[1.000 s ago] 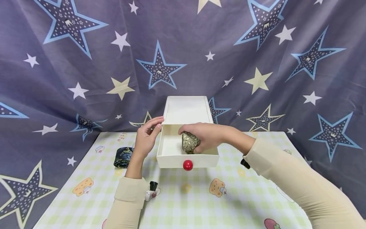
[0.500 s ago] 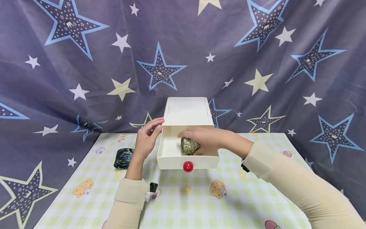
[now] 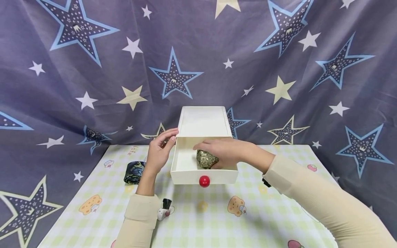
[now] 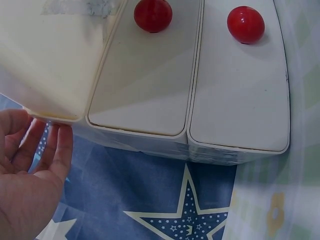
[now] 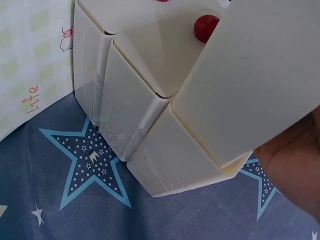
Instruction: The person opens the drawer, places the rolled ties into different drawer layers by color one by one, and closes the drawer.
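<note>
A white drawer unit stands at the back of the table, its top drawer (image 3: 183,176) pulled out, with a red knob (image 3: 204,181) on the front. Inside that drawer my right hand (image 3: 227,151) holds a rolled bundle (image 3: 206,159), speckled dark and cream, apparently cloth; whether it touches the drawer floor cannot be told. My left hand (image 3: 157,151) touches the unit's left side edge with extended fingertips, seen close in the left wrist view. Below, the middle drawer (image 4: 145,85) and bottom drawer (image 4: 240,95) are closed. In the right wrist view, the pulled-out drawer hides most of my right hand (image 5: 295,165).
A dark blue patterned rolled cloth (image 3: 134,172) lies on the table left of my left forearm. A checked tablecloth (image 3: 198,224) with cartoon prints covers the table. Behind the unit hangs a star-printed curtain (image 3: 217,41).
My right hand has lowered slightly into the drawer with the speckled bundle, which has tilted. My left hand stays at the unit's side.
</note>
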`<state>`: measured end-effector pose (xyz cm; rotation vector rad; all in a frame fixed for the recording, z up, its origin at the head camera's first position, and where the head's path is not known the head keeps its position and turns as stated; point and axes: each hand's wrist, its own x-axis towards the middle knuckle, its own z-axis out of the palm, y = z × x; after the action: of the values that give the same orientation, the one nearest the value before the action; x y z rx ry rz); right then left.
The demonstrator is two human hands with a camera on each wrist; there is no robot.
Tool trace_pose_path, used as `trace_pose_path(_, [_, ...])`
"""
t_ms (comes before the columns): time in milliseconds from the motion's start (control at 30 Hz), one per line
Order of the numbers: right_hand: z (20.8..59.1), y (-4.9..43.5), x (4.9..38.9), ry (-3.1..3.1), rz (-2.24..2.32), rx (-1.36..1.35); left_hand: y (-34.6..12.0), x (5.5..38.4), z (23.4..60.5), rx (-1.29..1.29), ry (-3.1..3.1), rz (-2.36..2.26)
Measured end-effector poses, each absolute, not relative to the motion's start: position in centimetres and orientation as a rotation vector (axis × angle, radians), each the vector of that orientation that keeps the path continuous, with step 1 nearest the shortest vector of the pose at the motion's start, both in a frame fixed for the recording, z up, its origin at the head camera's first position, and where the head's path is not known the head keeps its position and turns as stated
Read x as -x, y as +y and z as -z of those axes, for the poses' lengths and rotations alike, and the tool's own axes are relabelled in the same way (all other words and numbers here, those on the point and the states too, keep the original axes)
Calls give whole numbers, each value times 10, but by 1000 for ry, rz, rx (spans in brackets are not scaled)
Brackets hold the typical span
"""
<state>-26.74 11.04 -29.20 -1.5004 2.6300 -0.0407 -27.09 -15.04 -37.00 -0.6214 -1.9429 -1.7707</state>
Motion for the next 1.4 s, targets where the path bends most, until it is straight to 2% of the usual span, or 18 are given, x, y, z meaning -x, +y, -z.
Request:
trace_pose_path(567, [271,115,255,2706,-22,1410,-150,269,368,599,-1966,1747])
trace_pose_path(1400, [255,134,251,2848,-28,1564,-149,270,369,599,-1966,1742])
